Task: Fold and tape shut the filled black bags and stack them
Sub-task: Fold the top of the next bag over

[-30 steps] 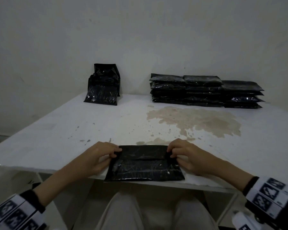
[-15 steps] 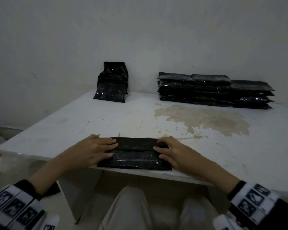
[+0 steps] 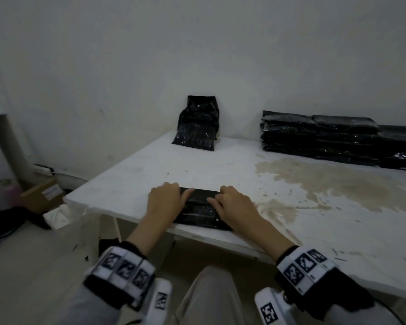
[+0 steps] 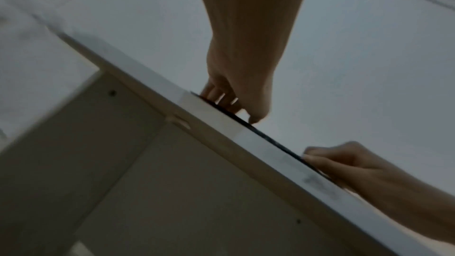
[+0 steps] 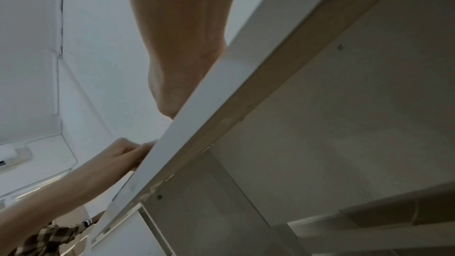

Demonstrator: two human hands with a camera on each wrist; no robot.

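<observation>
Folded bag pressed at the worktop's near edge
Left hand (image 3: 165,200) and right hand (image 3: 232,205) lie flat-fingered on the black bag (image 3: 201,209), gripping nothing.

Both hands cover the ends of the folded black bag (image 3: 201,208), hiding its side edges; the flat stack of bags (image 3: 338,139) at two o'clock runs off the head view's right edge; the table edge (image 5: 187,133) hides the right hand's fingers in the right wrist view
</observation>
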